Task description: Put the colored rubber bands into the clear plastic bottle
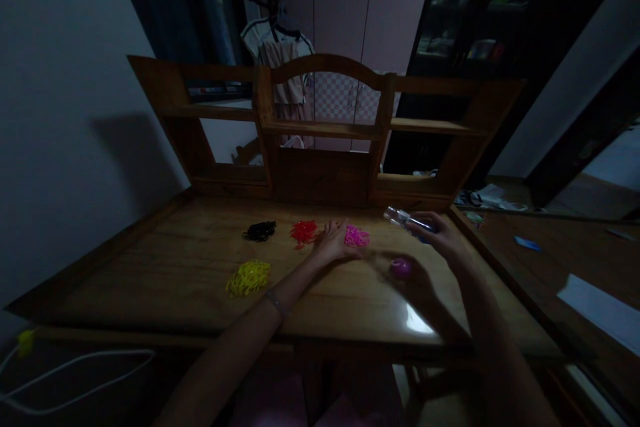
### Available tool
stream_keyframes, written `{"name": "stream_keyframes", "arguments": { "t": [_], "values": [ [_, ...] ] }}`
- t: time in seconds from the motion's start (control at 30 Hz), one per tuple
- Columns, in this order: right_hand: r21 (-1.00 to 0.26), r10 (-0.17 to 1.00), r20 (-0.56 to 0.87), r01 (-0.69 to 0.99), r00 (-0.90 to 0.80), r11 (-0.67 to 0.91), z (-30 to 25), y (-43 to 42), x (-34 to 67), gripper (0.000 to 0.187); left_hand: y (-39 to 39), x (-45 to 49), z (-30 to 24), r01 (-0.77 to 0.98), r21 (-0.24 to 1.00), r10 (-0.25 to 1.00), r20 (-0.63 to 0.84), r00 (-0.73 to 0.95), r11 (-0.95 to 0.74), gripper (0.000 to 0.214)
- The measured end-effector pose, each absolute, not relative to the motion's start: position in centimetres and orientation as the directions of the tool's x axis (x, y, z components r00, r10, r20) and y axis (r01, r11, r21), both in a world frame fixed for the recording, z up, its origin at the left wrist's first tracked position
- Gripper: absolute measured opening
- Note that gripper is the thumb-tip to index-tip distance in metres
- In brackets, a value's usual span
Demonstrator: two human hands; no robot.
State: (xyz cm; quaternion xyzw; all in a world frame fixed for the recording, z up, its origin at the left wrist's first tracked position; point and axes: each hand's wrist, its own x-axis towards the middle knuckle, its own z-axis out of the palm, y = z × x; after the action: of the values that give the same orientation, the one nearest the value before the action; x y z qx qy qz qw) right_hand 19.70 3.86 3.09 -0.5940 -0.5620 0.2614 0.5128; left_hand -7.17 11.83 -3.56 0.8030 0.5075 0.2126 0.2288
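Observation:
My left hand (pixel 334 241) rests on the wooden desk (pixel 165 267) between two small piles of rubber bands, a red pile (pixel 304 232) and a pink pile (pixel 357 236). Its fingers lie flat and spread, touching the pink pile's edge. My right hand (pixel 440 232) is raised just above the desk's right side, closed round a clear plastic bottle (pixel 403 219) that points left. A small purple lid (pixel 401 268) lies on the desk below that hand. A black pile (pixel 260 231) and a yellow pile (pixel 249 277) lie further left.
A wooden hutch with open shelves (pixel 325 127) stands along the desk's back edge. A grey wall is at the left, a white cable (pixel 75 380) below the desk's front left. A second wooden surface with papers (pixel 590 293) runs along the right.

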Motion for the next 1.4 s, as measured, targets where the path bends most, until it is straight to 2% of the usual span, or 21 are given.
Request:
{"name": "stream_keyframes", "arguments": {
  "t": [0.07,0.13,0.27,0.5,0.7,0.8,0.97,1.13,1.4],
  "values": [
    [-0.872,0.994,0.106,0.484,0.032,0.078,3.1,6.3,22.2,0.053,12.5,-7.0,-3.8,0.707,0.596,0.913,0.126,0.387,-0.382,0.111],
    [-0.831,0.993,-0.037,0.556,-0.109,0.030,2.6,8.2,23.6,0.048,13.1,-7.0,-4.0,0.694,0.612,0.916,0.141,0.377,-0.380,0.099],
    [-0.765,0.957,-0.149,0.642,-0.250,0.049,1.3,10.5,24.0,0.045,13.8,-7.1,-4.5,0.665,0.647,0.920,0.167,0.354,-0.373,0.074],
    [-0.786,0.949,-0.062,0.602,-0.310,0.145,-0.5,12.1,22.1,0.043,14.1,-7.1,-5.2,0.607,0.701,0.923,0.215,0.319,-0.373,0.053],
    [-0.764,0.958,0.059,0.606,-0.280,0.225,-1.6,11.9,19.1,0.042,13.8,-6.5,-4.5,0.582,0.725,0.927,0.237,0.292,-0.369,0.019],
    [-0.763,0.953,0.115,0.589,-0.280,0.265,-1.7,11.5,18.6,0.039,13.5,-6.4,-3.9,0.553,0.752,0.929,0.230,0.289,-0.359,0.013],
    [-0.779,0.953,0.167,0.559,-0.252,0.284,-1.7,10.9,18.5,0.041,13.4,-6.2,-3.4,0.451,0.835,0.939,0.204,0.276,-0.314,0.016],
    [-0.856,0.969,0.122,0.471,-0.213,0.211,-1.6,10.5,18.4,0.044,13.7,-6.2,-3.4,0.298,0.926,0.957,0.161,0.241,-0.231,0.027],
    [-0.916,0.989,0.059,0.386,-0.136,0.108,-1.5,10.3,18.7,0.043,12.7,-7.2,-1.1,0.126,0.980,0.911,0.089,0.402,-0.151,0.026]
  ]
}}
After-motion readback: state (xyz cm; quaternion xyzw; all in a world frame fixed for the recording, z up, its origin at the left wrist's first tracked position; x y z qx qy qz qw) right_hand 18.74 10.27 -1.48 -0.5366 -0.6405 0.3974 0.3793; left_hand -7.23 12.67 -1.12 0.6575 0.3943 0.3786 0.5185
